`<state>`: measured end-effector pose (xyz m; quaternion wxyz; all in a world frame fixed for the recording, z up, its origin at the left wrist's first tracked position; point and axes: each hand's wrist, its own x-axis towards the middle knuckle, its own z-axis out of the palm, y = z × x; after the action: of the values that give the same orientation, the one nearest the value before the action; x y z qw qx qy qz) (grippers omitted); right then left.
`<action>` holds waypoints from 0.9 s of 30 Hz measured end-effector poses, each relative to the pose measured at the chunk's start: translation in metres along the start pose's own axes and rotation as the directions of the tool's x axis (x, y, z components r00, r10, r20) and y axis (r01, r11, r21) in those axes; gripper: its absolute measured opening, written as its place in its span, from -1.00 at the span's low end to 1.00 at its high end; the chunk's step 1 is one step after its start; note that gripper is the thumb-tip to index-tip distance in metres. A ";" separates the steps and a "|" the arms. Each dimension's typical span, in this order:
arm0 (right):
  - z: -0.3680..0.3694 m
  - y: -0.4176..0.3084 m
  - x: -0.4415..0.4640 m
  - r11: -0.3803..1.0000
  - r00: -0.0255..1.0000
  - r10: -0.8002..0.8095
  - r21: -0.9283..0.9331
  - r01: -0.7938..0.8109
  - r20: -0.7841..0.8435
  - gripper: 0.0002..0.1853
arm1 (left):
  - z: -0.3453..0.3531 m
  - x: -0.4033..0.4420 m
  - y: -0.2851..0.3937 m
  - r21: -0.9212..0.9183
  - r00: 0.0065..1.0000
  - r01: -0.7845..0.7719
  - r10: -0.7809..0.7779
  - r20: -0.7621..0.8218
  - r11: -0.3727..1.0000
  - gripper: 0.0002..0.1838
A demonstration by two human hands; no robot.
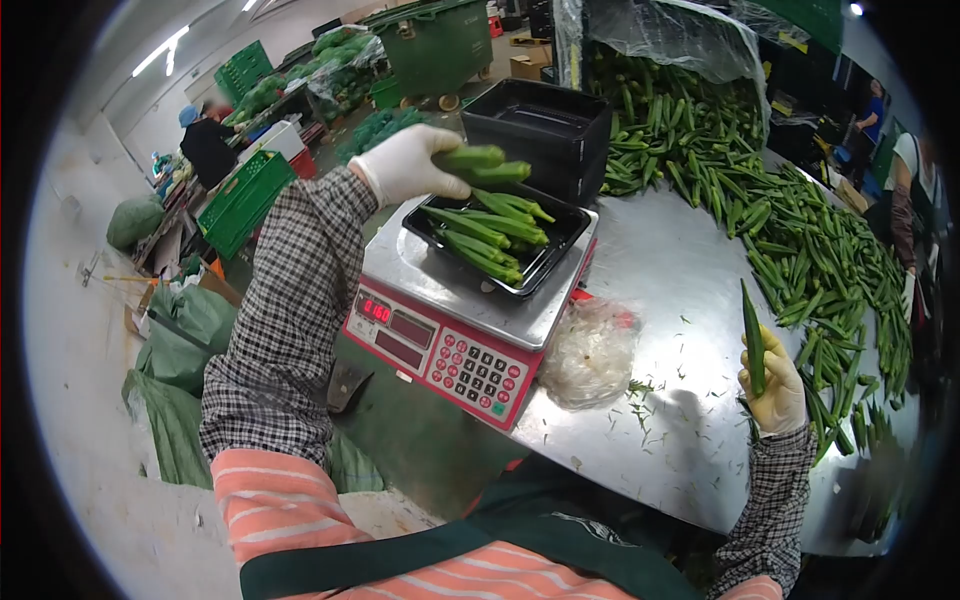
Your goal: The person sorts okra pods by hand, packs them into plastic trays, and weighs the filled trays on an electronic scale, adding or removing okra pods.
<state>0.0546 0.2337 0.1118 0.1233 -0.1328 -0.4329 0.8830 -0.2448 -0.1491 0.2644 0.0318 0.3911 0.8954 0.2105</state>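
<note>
Green okra [472, 158] juts sideways from clasping left fingers [448, 186], upright from clasping right fingers [774, 348].

Worn on head, facing forward and down; edges dark, perhaps lens.

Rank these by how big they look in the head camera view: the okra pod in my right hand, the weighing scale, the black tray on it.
1. Weighing scale
2. Black tray
3. Okra pod in your right hand

Tray [562, 238] on scale [440, 350]; okra [490, 238] in tray; tray stack [535, 125] behind scale; heap [790, 245] right, on table [670, 300].
</note>
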 end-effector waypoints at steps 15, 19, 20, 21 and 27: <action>-0.012 0.005 -0.003 0.999 1.000 0.007 -0.044 -0.005 0.025 -0.55 | 0.032 0.014 -0.023 0.135 0.994 -0.106 0.100 0.053 0.985 -0.64; -0.010 0.008 0.001 0.995 0.999 -0.012 -0.099 0.009 -0.030 -0.57 | -0.007 0.014 -0.029 -0.163 0.957 0.007 -0.054 -0.285 0.987 -0.64; -0.012 0.010 0.002 0.988 0.997 -0.026 -0.152 0.016 -0.066 -0.58 | -0.016 0.012 -0.029 -0.205 0.958 0.034 -0.090 -0.271 0.978 -0.65; -0.016 0.011 0.006 0.979 0.994 -0.042 -0.204 0.021 -0.098 -0.59 | -0.022 0.009 -0.028 -0.274 0.960 0.056 -0.127 -0.250 0.960 -0.66; -0.074 0.029 0.038 0.819 0.934 -0.186 -0.574 -0.023 -0.303 -0.66 | -0.018 -0.006 -0.005 0.019 0.975 -0.041 0.044 -0.216 0.999 -0.68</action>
<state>0.0411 0.2833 0.0403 0.1905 -0.2975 -0.6530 0.6699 -0.2480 -0.1629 0.2781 -0.0733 0.3853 0.8864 0.2460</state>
